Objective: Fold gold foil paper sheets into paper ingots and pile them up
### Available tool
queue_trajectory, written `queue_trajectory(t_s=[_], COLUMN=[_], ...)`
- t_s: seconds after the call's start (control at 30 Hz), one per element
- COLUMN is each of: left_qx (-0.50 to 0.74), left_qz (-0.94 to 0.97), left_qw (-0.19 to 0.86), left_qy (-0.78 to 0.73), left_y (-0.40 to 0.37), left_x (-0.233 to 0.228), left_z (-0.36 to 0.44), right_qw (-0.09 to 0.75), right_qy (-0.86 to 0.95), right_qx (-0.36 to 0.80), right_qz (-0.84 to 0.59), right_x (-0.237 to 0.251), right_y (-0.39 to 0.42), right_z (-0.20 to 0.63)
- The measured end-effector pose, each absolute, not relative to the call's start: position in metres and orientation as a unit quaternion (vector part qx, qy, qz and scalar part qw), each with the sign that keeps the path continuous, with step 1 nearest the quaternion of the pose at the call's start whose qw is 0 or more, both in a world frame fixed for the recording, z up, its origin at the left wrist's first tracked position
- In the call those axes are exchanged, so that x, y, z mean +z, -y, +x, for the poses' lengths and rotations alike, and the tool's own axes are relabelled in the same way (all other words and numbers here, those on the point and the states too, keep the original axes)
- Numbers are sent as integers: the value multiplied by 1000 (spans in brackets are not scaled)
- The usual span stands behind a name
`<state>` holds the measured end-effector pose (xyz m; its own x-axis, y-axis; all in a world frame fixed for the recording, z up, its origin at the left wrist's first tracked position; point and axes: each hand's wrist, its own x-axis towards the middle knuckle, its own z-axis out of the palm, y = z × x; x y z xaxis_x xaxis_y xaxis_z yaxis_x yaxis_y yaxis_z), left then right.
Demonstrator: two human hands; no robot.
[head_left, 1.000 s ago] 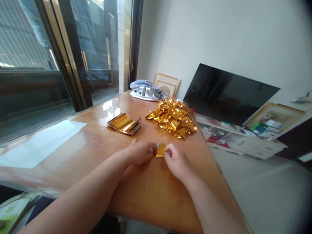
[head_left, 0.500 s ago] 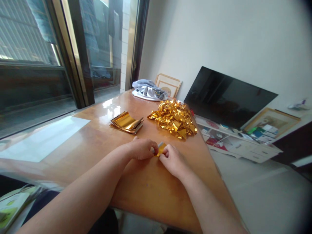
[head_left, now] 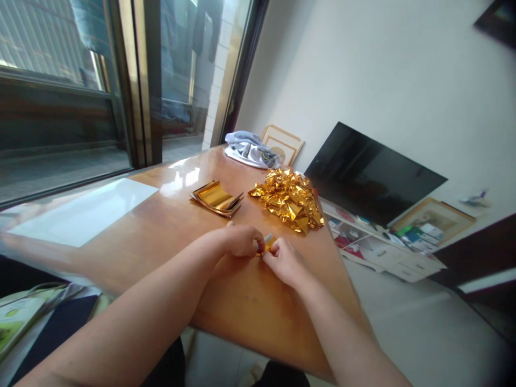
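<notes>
A small sheet of gold foil paper (head_left: 271,244) lies on the wooden table between my hands, with a pale silvery strip along its far left side. My left hand (head_left: 244,240) pinches its left edge, and my right hand (head_left: 284,260) grips its near right edge. The fingers hide much of the sheet. Beyond my left hand rests a stack of curled gold foil sheets (head_left: 217,198). A heap of folded gold foil pieces (head_left: 290,200) lies past my right hand.
The wooden table (head_left: 161,263) has a white sheet (head_left: 86,212) on its left. Folded clothing (head_left: 250,149) sits at the far end. Beyond the right edge are a television (head_left: 371,174) and a white cabinet (head_left: 391,255). A glass sliding door (head_left: 139,80) stands at left.
The view has tilted and shifted slightly. My fingers have drawn closer together on the gold foil paper, and less of it shows between them. The stack and heap lie as before.
</notes>
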<state>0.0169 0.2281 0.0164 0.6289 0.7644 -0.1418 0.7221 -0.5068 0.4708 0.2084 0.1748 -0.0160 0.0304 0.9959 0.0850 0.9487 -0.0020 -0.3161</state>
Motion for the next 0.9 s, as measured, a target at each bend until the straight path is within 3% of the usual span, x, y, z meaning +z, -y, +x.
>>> queue_trajectory(t_s=[0.9], left_qx=[55], left_qz=[857], left_qw=[310], left_qy=[-409], left_y=[-240], left_x=[8], left_z=[19], right_qw=[116], right_qy=[677], right_qx=[76], right_qz=[-722], right_x=[-11], right_y=[-179], right_z=[197])
